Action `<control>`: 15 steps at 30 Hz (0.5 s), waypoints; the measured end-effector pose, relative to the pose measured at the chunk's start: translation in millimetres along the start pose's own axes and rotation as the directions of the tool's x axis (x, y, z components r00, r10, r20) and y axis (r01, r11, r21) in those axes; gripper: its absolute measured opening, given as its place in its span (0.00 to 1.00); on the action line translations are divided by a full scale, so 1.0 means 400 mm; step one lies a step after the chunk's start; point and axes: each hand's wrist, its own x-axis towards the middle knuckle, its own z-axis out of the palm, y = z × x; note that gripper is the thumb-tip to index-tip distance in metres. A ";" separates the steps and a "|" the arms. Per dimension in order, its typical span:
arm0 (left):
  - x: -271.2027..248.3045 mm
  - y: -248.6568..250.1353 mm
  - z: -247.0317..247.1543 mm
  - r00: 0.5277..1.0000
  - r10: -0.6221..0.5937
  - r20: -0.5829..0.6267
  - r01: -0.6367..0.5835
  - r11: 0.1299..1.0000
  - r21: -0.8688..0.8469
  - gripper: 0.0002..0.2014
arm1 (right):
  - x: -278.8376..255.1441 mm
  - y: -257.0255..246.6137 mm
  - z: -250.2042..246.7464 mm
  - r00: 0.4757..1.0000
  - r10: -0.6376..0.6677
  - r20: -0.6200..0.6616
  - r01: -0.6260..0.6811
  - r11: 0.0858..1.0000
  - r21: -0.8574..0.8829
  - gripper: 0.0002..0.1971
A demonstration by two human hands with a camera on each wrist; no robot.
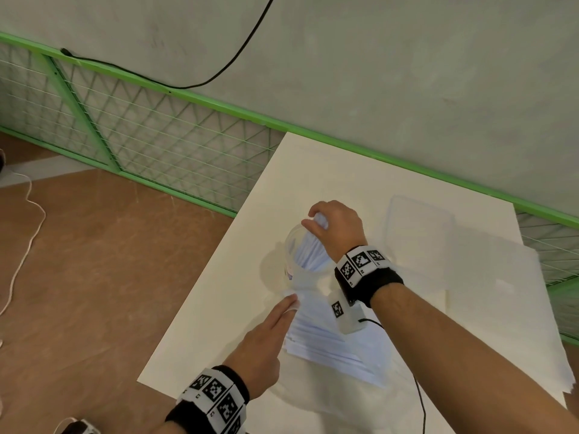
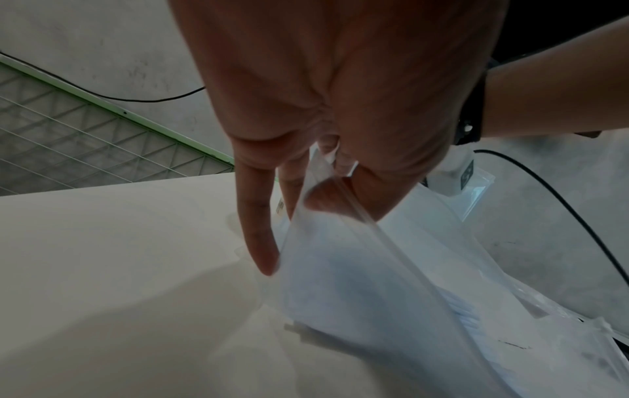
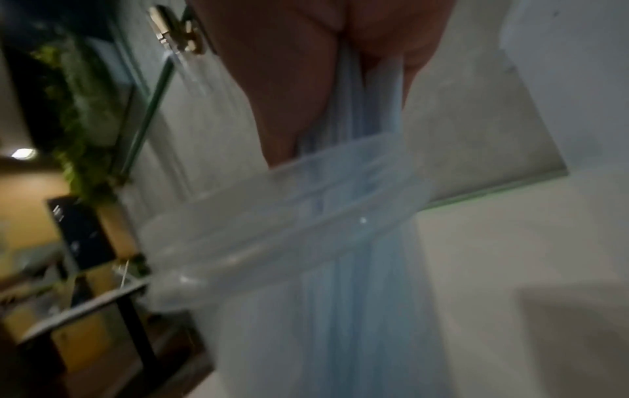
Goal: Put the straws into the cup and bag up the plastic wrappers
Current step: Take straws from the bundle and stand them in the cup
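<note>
A clear plastic cup (image 1: 290,245) stands on the white table (image 1: 219,308). My right hand (image 1: 313,219) is above its rim and grips the top of a bundle of white straws (image 1: 308,253), whose lower ends are inside the cup. The blurred right wrist view shows the straws (image 3: 360,107) running from my right hand (image 3: 306,67) down into the cup (image 3: 272,229). A clear zip bag (image 1: 338,349) with more white straws in it lies nearer me. My left hand (image 1: 289,303) pinches its open edge. In the left wrist view my left hand (image 2: 306,188) has its thumb on the bag (image 2: 357,282) and its index finger extended.
A flat clear plastic piece (image 1: 419,233) lies on the table beyond my right wrist. White sheets (image 1: 501,308) are stacked at the right. A green mesh fence (image 1: 156,136) runs behind the table, and brown floor (image 1: 94,277) lies past its left edge. A black cable (image 1: 419,402) trails from my right wrist.
</note>
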 end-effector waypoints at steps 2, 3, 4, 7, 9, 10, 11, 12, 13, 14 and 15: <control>0.000 0.000 0.001 1.000 0.000 0.002 0.000 1.000 0.005 0.48 | -0.003 0.000 -0.004 0.996 -0.054 0.068 0.063 0.988 -0.143 0.16; 0.001 0.000 0.001 1.000 0.004 0.002 -0.004 1.000 0.008 0.48 | -0.008 -0.001 -0.006 0.995 -0.090 0.040 0.097 0.972 -0.212 0.17; 0.001 -0.001 0.001 1.000 0.006 0.002 -0.006 1.000 0.009 0.48 | -0.018 -0.001 -0.007 0.994 -0.113 -0.015 0.106 0.963 -0.246 0.20; 0.001 0.000 -0.001 1.000 0.008 0.002 -0.008 1.000 0.002 0.49 | -0.048 0.008 0.003 0.988 -0.093 -0.124 0.072 0.984 -0.160 0.26; 0.000 0.001 -0.001 1.000 0.005 0.005 -0.005 1.000 0.004 0.49 | -0.059 0.017 0.019 0.989 -0.111 -0.096 0.107 0.993 -0.045 0.25; 0.000 0.001 0.001 1.000 0.000 0.009 0.000 1.000 0.003 0.49 | -0.057 0.021 0.026 0.986 -0.141 -0.086 0.143 0.990 0.013 0.23; -0.001 0.001 0.002 1.000 -0.006 0.012 0.006 1.000 0.000 0.49 | -0.050 0.023 0.031 0.983 -0.164 -0.081 0.170 0.983 0.066 0.22; -0.001 0.001 0.003 1.000 -0.010 0.014 0.010 1.000 -0.001 0.49 | -0.041 0.020 0.033 0.982 -0.170 -0.077 0.178 0.978 0.106 0.22; -0.001 0.001 0.003 1.000 -0.013 0.015 0.013 1.000 0.000 0.49 | -0.029 0.015 0.033 0.984 -0.165 -0.073 0.174 0.975 0.135 0.21; 0.000 0.001 0.004 1.000 -0.014 0.017 0.014 1.000 0.001 0.49 | -0.017 0.010 0.034 0.985 -0.158 -0.067 0.167 0.973 0.160 0.19; 0.000 0.001 0.004 1.000 -0.015 0.019 0.015 1.000 0.001 0.49 | -0.007 0.002 0.033 0.986 -0.158 -0.061 0.167 0.969 0.181 0.16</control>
